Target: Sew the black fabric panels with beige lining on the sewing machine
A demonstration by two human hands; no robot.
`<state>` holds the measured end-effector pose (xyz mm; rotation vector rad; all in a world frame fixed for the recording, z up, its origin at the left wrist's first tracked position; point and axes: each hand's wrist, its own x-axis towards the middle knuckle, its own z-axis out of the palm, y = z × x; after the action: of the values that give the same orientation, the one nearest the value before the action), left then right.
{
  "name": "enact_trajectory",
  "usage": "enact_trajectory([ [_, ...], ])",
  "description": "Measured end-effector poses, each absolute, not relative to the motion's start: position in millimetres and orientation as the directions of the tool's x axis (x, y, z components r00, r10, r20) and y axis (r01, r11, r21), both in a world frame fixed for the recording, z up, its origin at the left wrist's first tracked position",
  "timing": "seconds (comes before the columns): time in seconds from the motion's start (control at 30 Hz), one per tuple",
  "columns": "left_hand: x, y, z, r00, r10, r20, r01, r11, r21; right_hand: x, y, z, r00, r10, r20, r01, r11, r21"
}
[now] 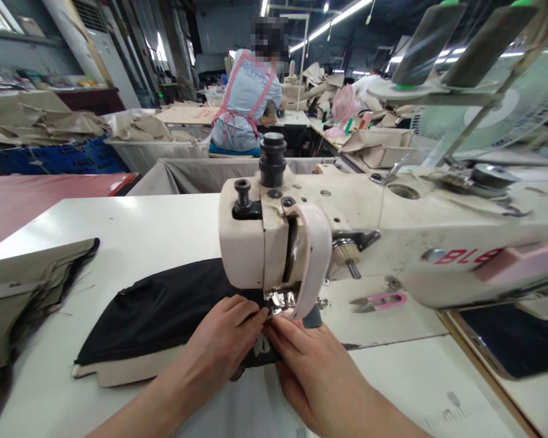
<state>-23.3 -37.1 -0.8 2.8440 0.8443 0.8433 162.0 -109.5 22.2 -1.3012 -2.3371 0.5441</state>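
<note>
A black fabric piece (164, 310) with a beige edge lies on the white table (132, 231) and runs under the presser foot (281, 300) of a cream sewing machine (347, 225). My left hand (223, 347) rests on the fabric just left of the foot, its fingers curled and pressing the cloth down. My right hand (310, 365) lies beside it on the right, fingertips pinched at the fabric edge close to the needle. Both hands touch each other at the fingertips.
A stack of beige and black cut pieces (22, 292) sits at the table's left edge. Pink thread snips (379, 301) lie on the machine bed. A person in a pink apron (249, 91) sits ahead with their back turned. Thread cones (429, 36) and a fan (520, 103) stand at the right.
</note>
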Motion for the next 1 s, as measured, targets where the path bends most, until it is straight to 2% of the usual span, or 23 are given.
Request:
enact_trajectory([
  [0.13,-24,-27,0,0.672,0.523,0.524,0.451,-0.850,0.271,163,-107,18,-0.430,0.894,0.126,0.705,0.420,-0.572],
  [0.3,-25,-24,-3,0.612,0.578,0.540,0.433,-0.816,0.382,165,-109,13,-0.395,0.903,0.167,0.675,0.409,-0.614],
  [0.47,-22,-25,-3,0.595,0.663,0.454,0.436,-0.742,0.510,164,-110,13,-0.380,0.906,0.188,0.667,0.409,-0.623],
  [0.63,-19,-24,-2,0.617,0.654,0.438,0.453,-0.750,0.483,163,-110,11,-0.378,0.904,0.201,0.672,0.417,-0.612],
  [0.87,-19,-27,-2,0.650,0.560,0.514,0.444,-0.829,0.340,165,-110,11,-0.376,0.905,0.200,0.656,0.413,-0.632],
  [1.0,-20,-30,2,0.674,0.547,0.496,0.431,-0.837,0.337,165,-110,9,-0.360,0.912,0.198,0.660,0.399,-0.637],
])
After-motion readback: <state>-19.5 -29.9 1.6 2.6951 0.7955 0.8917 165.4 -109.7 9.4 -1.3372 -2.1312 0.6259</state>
